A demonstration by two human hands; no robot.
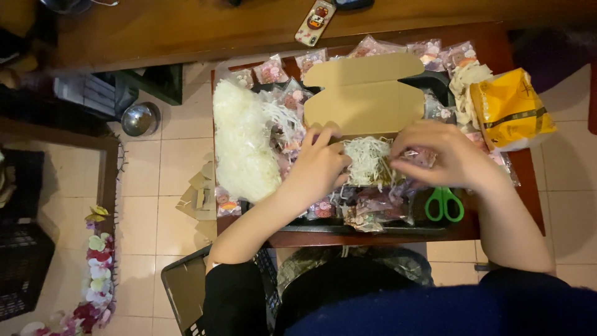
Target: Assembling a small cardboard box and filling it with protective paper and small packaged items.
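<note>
A small open cardboard box sits in the middle of a low wooden table, its lid flap raised away from me. White shredded paper filling shows inside it. My left hand rests on the box's left side, fingers curled on its front edge and the shreds. My right hand is at the box's right side, fingers pinching a small clear packet with pink contents. Several similar clear packets lie in front of the box.
A large heap of white shredded paper lies left of the box. Green-handled scissors sit under my right wrist. A yellow bag is at the right. More packets line the far edge. A metal bowl and artificial flowers are on the floor.
</note>
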